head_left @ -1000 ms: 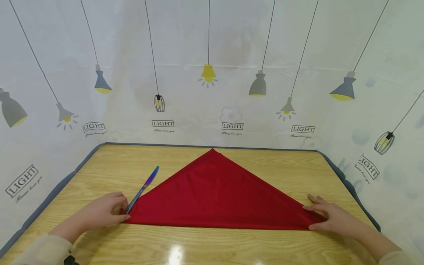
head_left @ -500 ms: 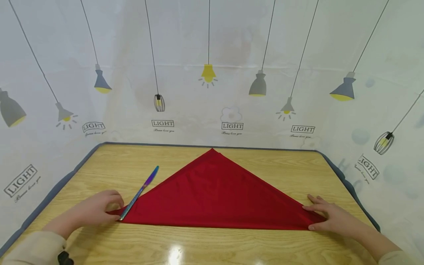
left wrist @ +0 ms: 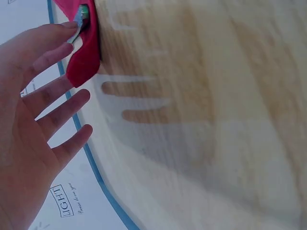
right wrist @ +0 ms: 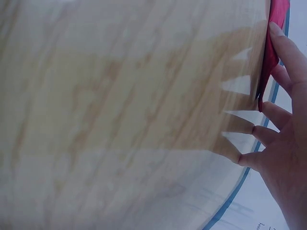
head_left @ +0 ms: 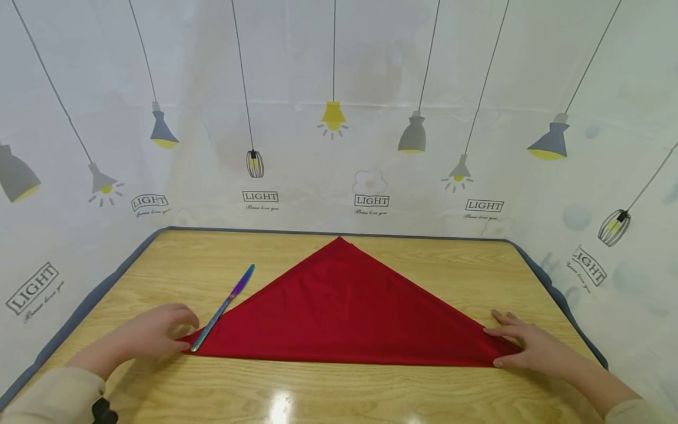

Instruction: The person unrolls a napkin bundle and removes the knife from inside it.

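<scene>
A red cloth point(head_left: 344, 312) lies folded in a triangle, its long edge towards me and its peak at the back. A table knife point(head_left: 225, 304) with a blue-purple blade lies slanted over its left side, handle end near the left corner. At that corner is my left hand point(head_left: 150, 334), thumb close by the handle and fingers spread; the left wrist view shows the handle end point(left wrist: 83, 15) beside the thumb and the cloth tip at a finger. My right hand point(head_left: 535, 348) rests on the right corner with fairly straight, spread fingers, partly covering it.
The wood-grain table point(head_left: 424, 397) has a dark blue border point(head_left: 339, 234) along its back and sides. A pale backdrop point(head_left: 296, 70) printed with hanging lamps and "LIGHT" labels rises behind and at both sides.
My left hand has drawn back leftwards from the knife, so more of the handle and the cloth's left corner show. The right hand stays in place on the cloth.
</scene>
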{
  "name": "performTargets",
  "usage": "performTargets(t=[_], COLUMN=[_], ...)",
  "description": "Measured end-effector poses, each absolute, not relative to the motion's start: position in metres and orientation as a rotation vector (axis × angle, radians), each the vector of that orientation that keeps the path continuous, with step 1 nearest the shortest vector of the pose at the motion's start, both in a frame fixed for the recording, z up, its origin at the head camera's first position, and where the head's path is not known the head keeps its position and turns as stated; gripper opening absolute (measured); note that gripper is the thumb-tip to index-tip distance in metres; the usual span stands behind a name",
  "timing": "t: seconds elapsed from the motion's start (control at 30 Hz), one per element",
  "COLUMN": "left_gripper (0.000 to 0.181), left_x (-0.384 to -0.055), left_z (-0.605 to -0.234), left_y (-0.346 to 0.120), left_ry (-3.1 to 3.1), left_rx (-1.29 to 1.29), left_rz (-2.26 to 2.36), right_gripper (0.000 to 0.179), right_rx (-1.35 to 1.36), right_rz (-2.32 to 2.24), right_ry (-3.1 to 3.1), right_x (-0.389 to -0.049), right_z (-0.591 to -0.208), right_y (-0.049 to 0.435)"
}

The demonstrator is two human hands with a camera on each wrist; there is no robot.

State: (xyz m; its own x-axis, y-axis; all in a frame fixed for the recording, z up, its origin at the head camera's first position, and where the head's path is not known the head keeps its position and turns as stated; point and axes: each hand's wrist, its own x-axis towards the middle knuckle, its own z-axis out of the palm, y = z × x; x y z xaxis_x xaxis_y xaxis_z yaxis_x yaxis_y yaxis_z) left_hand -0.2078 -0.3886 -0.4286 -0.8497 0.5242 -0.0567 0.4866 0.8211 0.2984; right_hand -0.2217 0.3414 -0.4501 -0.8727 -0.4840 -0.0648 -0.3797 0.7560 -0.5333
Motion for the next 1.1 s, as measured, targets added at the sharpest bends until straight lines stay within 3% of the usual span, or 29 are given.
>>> performTargets(t=[0.57,1.1], left_gripper=[0.042,0.062], left_x=[-0.238,-0.273], left_z=[-0.411,-0.420], left_y=[-0.365,-0.357], left_ry=[2.833,2.763], left_rx=[0.646,0.556], left_rz=[0.454,0.462], right_gripper=[0.063,0.060], right_rx=[-0.683,-0.713], right_rz=[-0.747,-0.757], right_ry=[2.771,2.780], right_x=[-0.223,-0.223], right_z=[-0.453,-0.454], right_y=[0.343,0.343])
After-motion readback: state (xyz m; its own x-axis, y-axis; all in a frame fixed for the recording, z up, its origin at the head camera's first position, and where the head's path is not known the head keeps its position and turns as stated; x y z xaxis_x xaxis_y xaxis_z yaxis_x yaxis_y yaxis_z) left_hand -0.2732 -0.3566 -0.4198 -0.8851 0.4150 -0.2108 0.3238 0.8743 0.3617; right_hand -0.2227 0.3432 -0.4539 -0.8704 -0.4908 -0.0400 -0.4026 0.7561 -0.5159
